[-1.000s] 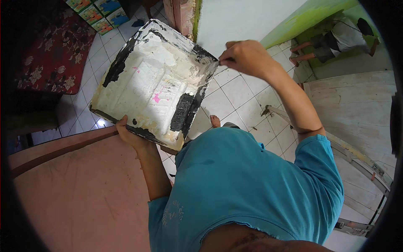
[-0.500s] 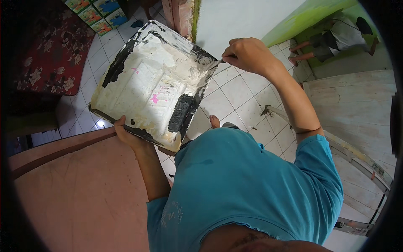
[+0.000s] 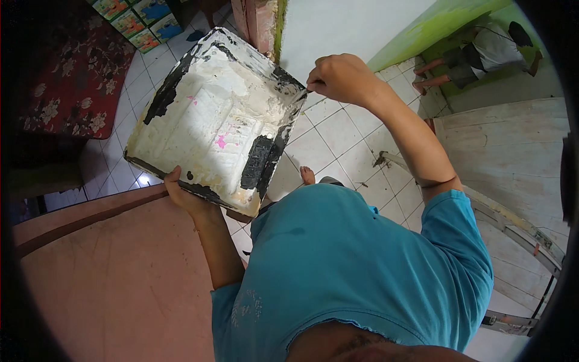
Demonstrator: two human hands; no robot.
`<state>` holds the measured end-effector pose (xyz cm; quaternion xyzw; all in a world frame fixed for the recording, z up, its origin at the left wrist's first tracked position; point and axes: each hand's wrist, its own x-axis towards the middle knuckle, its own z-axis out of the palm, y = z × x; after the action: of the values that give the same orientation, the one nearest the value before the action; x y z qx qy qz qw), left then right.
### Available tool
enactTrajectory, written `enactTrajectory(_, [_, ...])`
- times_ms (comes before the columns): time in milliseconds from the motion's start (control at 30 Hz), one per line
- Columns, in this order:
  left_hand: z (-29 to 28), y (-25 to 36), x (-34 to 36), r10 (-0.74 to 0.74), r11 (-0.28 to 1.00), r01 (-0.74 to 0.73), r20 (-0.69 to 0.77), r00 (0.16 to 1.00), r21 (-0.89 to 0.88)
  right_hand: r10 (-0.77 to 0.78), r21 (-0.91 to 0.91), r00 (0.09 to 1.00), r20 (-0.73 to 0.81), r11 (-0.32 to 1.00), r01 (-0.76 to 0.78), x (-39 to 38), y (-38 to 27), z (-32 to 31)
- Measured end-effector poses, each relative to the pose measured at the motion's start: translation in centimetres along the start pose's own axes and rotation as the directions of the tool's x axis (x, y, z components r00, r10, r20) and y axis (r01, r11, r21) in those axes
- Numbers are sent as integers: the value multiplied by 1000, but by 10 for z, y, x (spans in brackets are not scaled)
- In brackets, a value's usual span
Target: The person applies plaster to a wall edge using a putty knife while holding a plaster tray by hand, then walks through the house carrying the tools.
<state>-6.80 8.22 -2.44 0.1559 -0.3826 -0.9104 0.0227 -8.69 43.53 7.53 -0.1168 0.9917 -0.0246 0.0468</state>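
Note:
A square paint tray (image 3: pixel 199 120), caked in white, cream and black paint with pink flecks, is tilted in front of me. My left hand (image 3: pixel 183 192) grips it by its lower-left edge, thumb over the rim. My right hand (image 3: pixel 335 78) is closed on a thin scraper (image 3: pixel 302 93), whose blade rests at the tray's right inner side, in pale paste near the upper corner. The handle is mostly hidden in my fingers.
A person (image 3: pixel 485 51) bends by the green wall at upper right. A pinkish board (image 3: pixel 102 259) lies at left, near red floral fabric (image 3: pixel 78 84) and colourful boxes (image 3: pixel 129 21). Right stand a white plank panel (image 3: pixel 500 145) and a metal ladder (image 3: pixel 537 247). Below is tiled floor (image 3: pixel 332 139).
My right hand, with the scraper, has shifted a little leftward along the tray's right side. The tray and my left hand have drifted slightly left in the picture.

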Motion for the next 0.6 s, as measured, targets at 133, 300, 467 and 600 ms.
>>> enactTrajectory(133, [-2,2,-6,-21,999,21,-26,999,24,42,40,996,-84,998,-39,-9,-2,-21])
enactTrajectory(300, [-1,1,-10,-21,1000,22,-49,999,21,-26,-18,998,-61,1000,25,-16,-13,15])
enactTrajectory(467, [-11,1,-9,-40,999,40,-21,999,14,75,27,997,-35,997,-74,-23,-18,-18])
enactTrajectory(600, [-5,1,-13,-18,1000,18,-37,999,3,2,-40,999,37,999,0,-20,-17,-7])
